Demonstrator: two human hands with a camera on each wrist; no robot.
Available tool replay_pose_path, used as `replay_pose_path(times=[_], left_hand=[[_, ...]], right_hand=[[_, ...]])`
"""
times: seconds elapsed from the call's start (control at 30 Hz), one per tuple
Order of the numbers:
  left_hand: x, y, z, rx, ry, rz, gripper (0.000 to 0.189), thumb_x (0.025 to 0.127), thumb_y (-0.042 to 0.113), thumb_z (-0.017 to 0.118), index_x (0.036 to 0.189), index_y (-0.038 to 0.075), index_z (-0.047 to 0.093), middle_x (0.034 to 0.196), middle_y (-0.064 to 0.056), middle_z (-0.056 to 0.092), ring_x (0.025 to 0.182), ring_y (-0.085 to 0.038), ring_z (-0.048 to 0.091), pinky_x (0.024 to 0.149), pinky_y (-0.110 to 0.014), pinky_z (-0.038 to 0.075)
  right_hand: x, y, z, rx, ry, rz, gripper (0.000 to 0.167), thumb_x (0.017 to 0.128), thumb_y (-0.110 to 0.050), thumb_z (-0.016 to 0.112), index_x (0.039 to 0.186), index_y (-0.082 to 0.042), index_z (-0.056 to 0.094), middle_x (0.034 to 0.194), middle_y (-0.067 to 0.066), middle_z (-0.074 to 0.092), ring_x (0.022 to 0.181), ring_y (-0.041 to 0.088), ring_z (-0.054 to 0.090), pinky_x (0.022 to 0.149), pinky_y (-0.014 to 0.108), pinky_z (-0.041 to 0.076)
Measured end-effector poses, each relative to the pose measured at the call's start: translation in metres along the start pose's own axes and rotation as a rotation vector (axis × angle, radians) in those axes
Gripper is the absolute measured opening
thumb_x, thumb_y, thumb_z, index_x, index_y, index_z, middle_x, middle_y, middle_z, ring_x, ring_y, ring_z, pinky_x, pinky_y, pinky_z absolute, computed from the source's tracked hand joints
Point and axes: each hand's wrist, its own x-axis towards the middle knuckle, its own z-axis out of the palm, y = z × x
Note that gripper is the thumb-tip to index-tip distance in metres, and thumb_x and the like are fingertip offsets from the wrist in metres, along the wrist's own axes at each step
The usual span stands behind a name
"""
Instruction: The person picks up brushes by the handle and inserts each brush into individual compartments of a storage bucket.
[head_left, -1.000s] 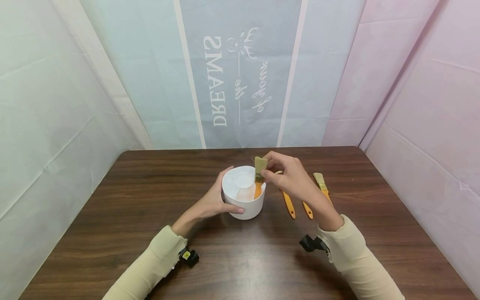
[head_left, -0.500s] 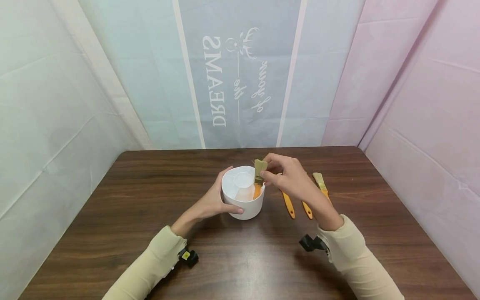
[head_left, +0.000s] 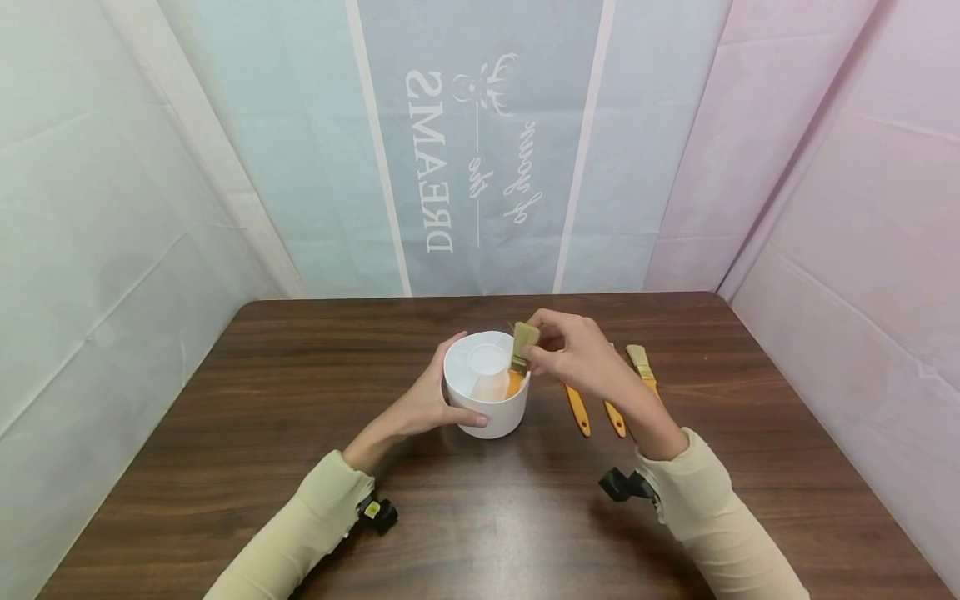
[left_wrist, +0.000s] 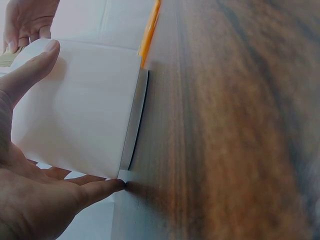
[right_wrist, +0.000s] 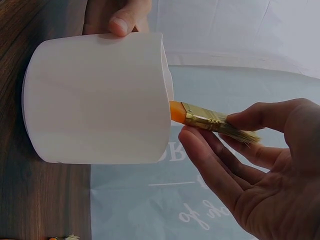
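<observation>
A white round holder (head_left: 491,417) with inner dividers stands on the table. My left hand (head_left: 420,407) grips its left side, thumb across the front and fingers behind, as the left wrist view also shows. At the holder's right rim, my right hand (head_left: 581,354) pinches a paintbrush (head_left: 522,343) by its bristle end between thumb and fingers. The brush's orange handle points down into the right compartment, its lower part hidden by the wall. In the right wrist view the metal band of the paintbrush (right_wrist: 200,117) sits just outside the rim, bristles under the thumb.
Several more paintbrushes lie on the wooden table (head_left: 315,367) to the right: one orange handle (head_left: 577,410), another handle (head_left: 615,419), and a brush with pale bristles (head_left: 639,360). My right forearm partly covers them. A printed cloth backdrop (head_left: 480,167) rises behind the table.
The paintbrush has sunk slightly deeper into the holder, and its bristle end now tilts more to the right. My left hand and the holder have stayed practically in place.
</observation>
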Motion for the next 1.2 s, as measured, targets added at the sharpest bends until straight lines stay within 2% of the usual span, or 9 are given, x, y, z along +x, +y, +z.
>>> replay_pose_path(times=[0.17, 0.53, 0.9, 1.1, 1.2], left_hand=[[0.0003, -0.0004, 0.0001, -0.005, 0.002, 0.002, 0.132, 0.067, 0.014, 0.097, 0.165, 0.023, 0.008, 0.153, -0.004, 0.045, 0.140, -0.024, 0.046, 0.122, -0.054, 0.032], [0.0018, -0.0011, 0.0000, 0.001, 0.002, 0.001, 0.132, 0.068, 0.014, 0.097, 0.165, 0.020, 0.008, 0.152, -0.005, 0.046, 0.138, -0.025, 0.047, 0.121, -0.054, 0.033], [0.0012, -0.0023, 0.0001, -0.019, -0.008, 0.018, 0.132, 0.068, 0.012, 0.096, 0.165, 0.018, 0.007, 0.153, -0.007, 0.045, 0.138, -0.026, 0.047, 0.120, -0.053, 0.033], [0.0020, -0.0039, 0.0000, -0.014, -0.009, 0.025, 0.133, 0.068, 0.012, 0.096, 0.165, 0.014, 0.006, 0.153, -0.008, 0.045, 0.138, -0.027, 0.047, 0.120, -0.054, 0.033], [0.0017, -0.0032, -0.0001, -0.009, -0.006, 0.030, 0.133, 0.068, 0.012, 0.097, 0.165, 0.013, 0.006, 0.153, -0.008, 0.045, 0.138, -0.027, 0.047, 0.120, -0.054, 0.033]], right_hand=[[-0.0002, 0.0008, -0.0002, 0.007, -0.015, -0.004, 0.014, 0.096, -0.010, 0.065, 0.110, -0.010, 0.067, 0.098, 0.012, 0.075, 0.084, 0.020, 0.075, 0.069, 0.029, 0.064], [0.0005, 0.0033, -0.0009, 0.004, -0.070, 0.013, 0.018, 0.096, -0.010, 0.065, 0.114, -0.009, 0.065, 0.098, 0.011, 0.075, 0.085, 0.023, 0.075, 0.071, 0.031, 0.064], [0.0005, 0.0037, 0.0000, 0.025, -0.067, 0.011, 0.017, 0.094, -0.008, 0.064, 0.111, -0.009, 0.066, 0.095, 0.011, 0.075, 0.085, 0.031, 0.076, 0.069, 0.031, 0.064], [-0.0009, 0.0033, -0.0016, 0.005, -0.087, 0.011, 0.017, 0.095, -0.007, 0.063, 0.112, -0.010, 0.066, 0.095, 0.010, 0.075, 0.080, 0.020, 0.074, 0.069, 0.031, 0.064], [-0.0011, 0.0029, -0.0034, -0.011, -0.095, 0.011, 0.017, 0.095, -0.007, 0.063, 0.111, -0.010, 0.066, 0.095, 0.010, 0.074, 0.080, 0.021, 0.074, 0.069, 0.031, 0.064]])
